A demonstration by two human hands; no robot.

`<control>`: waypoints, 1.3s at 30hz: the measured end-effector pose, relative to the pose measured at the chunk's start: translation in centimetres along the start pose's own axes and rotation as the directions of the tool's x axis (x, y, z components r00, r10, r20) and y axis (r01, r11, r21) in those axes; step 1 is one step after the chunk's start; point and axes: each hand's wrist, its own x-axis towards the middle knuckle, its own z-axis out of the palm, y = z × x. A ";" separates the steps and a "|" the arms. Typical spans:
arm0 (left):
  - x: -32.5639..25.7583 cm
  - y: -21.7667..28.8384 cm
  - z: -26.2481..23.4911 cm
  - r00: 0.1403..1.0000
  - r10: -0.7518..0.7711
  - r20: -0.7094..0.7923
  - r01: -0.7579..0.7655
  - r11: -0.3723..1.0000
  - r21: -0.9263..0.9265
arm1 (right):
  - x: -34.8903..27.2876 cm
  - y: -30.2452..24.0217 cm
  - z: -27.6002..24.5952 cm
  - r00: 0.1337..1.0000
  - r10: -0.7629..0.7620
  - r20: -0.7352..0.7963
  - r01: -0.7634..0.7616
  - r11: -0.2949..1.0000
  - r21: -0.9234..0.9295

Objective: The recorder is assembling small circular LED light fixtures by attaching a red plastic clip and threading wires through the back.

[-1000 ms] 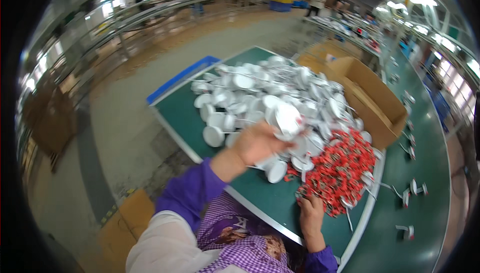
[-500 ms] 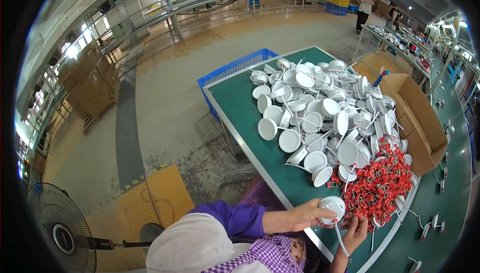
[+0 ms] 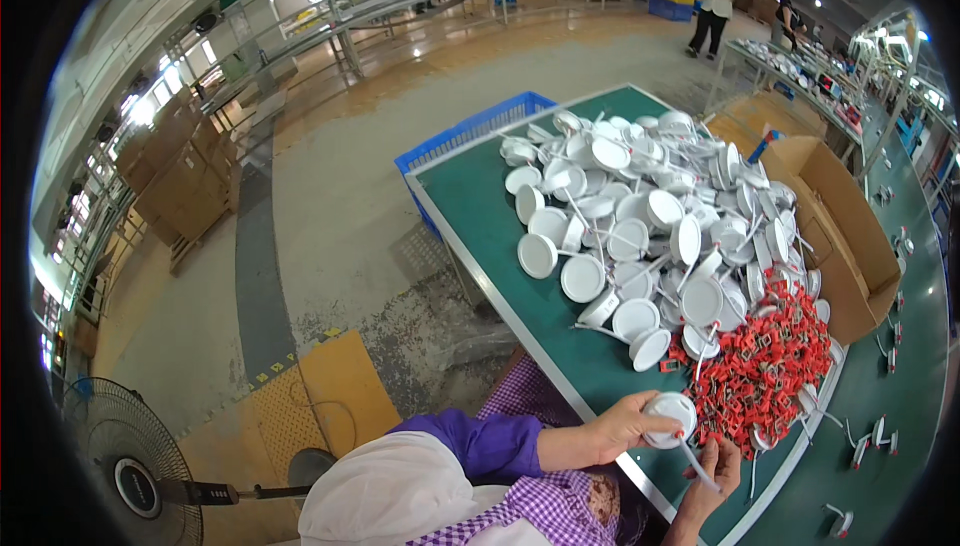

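My left hand [image 3: 622, 430] grips a round white lamp [image 3: 672, 416] by its rim, thumb across it, over the table's near edge. From the lamp hangs a white cable [image 3: 700, 468], with a spot of red where it leaves the body. Close beside the cable, at the border of a heap of small red clips [image 3: 752, 386], my right hand [image 3: 712, 474] has its fingers pinched together. Whatever lies between those fingertips is too small to make out. Beyond the clips, many similar white lamps [image 3: 627, 240] with cables lie in a large pile.
The green tabletop [image 3: 470, 214] has a metal rim. An open cardboard box [image 3: 855, 266] stands at the pile's right, beside a green conveyor [image 3: 915, 386] carrying several lamps. A blue crate [image 3: 475, 129] sits beyond the table; a fan [image 3: 140, 476] stands at the lower left.
Both hands and the held lamp have shifted slightly right in the picture. The lamp has turned a little, and its cable now slants right, toward my right hand.
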 end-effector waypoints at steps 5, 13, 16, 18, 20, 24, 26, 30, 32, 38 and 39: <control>1.2 -0.2 -0.5 0.983 0.128 -0.130 -0.119 0.990 0.078 | 0.7 0.0 -0.1 0.991 -0.089 -0.095 0.076 0.988 -0.134; 1.0 0.4 -0.1 0.991 0.131 -0.040 -0.131 0.991 -0.004 | 0.9 -0.8 1.5 0.989 -0.138 -0.044 0.128 0.973 -0.194; 1.5 -0.5 -0.2 0.990 0.138 -0.033 -0.136 0.989 0.062 | 0.6 -0.6 1.0 0.985 -0.167 -0.032 0.153 0.951 -0.269; 1.6 -1.0 -0.3 0.990 0.142 -0.023 -0.138 0.984 0.110 | 0.5 -0.6 0.3 0.982 -0.187 -0.020 0.174 0.944 -0.280; 1.5 -1.1 -0.3 0.982 0.185 0.030 -0.186 0.942 0.281 | 1.1 -1.3 0.0 0.975 -0.223 -0.023 0.204 0.923 -0.325; 0.8 -0.7 0.0 0.978 0.195 0.072 -0.208 0.902 0.379 | 3.7 -3.1 -2.1 0.974 -0.223 -0.041 0.203 0.937 -0.284; 1.0 -0.8 0.1 0.977 0.191 0.089 -0.211 0.881 0.424 | 3.6 -4.0 -2.3 0.974 -0.220 0.054 0.225 0.917 -0.330; 1.1 -0.7 0.3 0.975 0.192 0.111 -0.219 0.767 0.603 | 1.4 -4.4 -0.2 0.934 -0.194 0.298 0.313 0.848 -0.428; 1.6 -1.5 -0.1 0.959 0.247 0.135 -0.277 0.741 0.612 | 0.5 -4.5 0.1 0.923 -0.215 0.320 0.351 0.814 -0.464; 1.6 -1.6 0.0 0.938 0.312 0.153 -0.319 0.602 0.732 | -0.5 -4.0 0.2 0.900 -0.289 0.326 0.423 0.757 -0.498; 1.5 -1.6 0.1 0.932 0.327 0.155 -0.326 0.571 0.754 | -0.7 -3.9 0.2 0.900 -0.285 0.329 0.422 0.757 -0.499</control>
